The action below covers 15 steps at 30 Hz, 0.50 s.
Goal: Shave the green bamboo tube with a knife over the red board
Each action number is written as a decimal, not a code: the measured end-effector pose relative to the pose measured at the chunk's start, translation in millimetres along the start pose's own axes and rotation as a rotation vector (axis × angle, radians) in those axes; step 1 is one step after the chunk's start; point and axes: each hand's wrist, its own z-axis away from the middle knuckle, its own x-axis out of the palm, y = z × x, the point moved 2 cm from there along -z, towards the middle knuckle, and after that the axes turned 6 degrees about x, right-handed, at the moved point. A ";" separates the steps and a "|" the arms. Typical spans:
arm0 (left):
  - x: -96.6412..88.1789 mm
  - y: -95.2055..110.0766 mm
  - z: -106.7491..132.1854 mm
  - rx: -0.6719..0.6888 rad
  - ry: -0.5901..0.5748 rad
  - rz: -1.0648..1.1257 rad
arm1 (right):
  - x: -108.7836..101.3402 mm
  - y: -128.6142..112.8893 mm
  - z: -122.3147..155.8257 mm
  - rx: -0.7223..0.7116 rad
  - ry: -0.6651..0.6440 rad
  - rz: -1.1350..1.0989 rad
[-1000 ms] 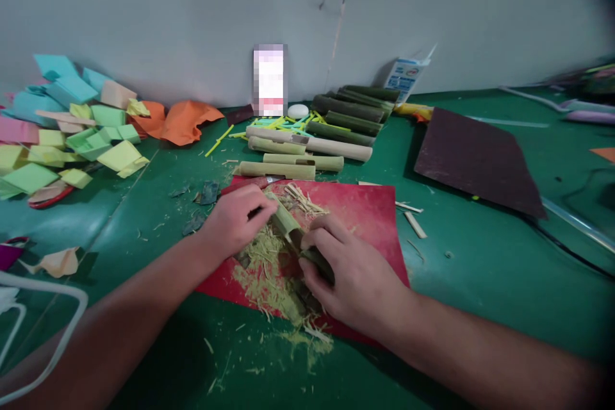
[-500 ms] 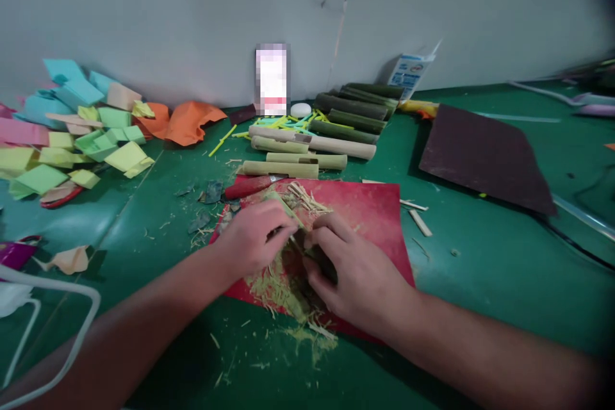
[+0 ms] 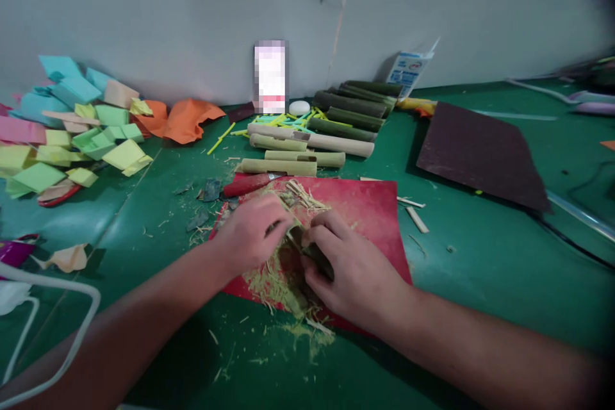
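Observation:
My left hand (image 3: 252, 230) and my right hand (image 3: 348, 269) meet over a red cutting mat (image 3: 369, 211), both closed on a short green bamboo piece (image 3: 314, 256) that shows only between the fingers. Pale yellow-green shavings (image 3: 273, 278) lie heaped on the mat under and in front of my hands. A red-handled knife (image 3: 250, 184) rests at the mat's far left corner, just beyond my left hand. Whether either hand also holds a tool is hidden.
Beyond the mat lie peeled pale bamboo tubes (image 3: 307, 147) and dark green ones (image 3: 355, 112). Coloured folded papers (image 3: 77, 134) are piled at the left, orange paper (image 3: 185, 118) beside them. A dark sheet (image 3: 475, 154) lies at the right. White wire frame (image 3: 52, 307) sits at lower left.
My left hand has slid along the bamboo piece toward my right hand, covering most of it. The right hand has barely shifted.

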 end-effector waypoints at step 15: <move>-3.4 -7.2 1.9 -0.049 0.088 -0.071 | -0.8 1.7 1.5 0.017 0.002 -0.025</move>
